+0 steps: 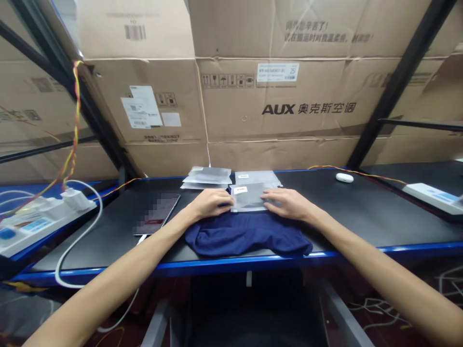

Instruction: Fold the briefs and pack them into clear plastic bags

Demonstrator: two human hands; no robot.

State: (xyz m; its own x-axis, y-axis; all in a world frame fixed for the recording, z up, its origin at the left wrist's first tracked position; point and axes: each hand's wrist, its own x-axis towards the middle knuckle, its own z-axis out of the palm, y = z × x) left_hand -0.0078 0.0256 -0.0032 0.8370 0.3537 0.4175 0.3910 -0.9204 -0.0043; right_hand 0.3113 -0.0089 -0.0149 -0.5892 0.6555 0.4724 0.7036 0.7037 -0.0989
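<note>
A frosted plastic pouch [249, 200] with a white label is held flat between my hands, above a dark blue cloth [242, 236]. My left hand [212, 202] has its fingers curled at the pouch's left edge. At the right edge, my right hand [285, 202] pinches the plastic between thumb and fingers. The cloth lies rumpled along the front of the black tabletop, partly covered by the pouch and hands. Just behind is another labelled frosted pouch [258, 178], and a small stack of similar pouches [207, 177] sits to its left.
A phone [157, 215] with a white cable lies left of my forearm. Power strips stand at the far left [32, 226] and far right [434, 196]. A small white case [345, 178] rests at the back right. Large cardboard [235, 115] walls the back, between black metal posts.
</note>
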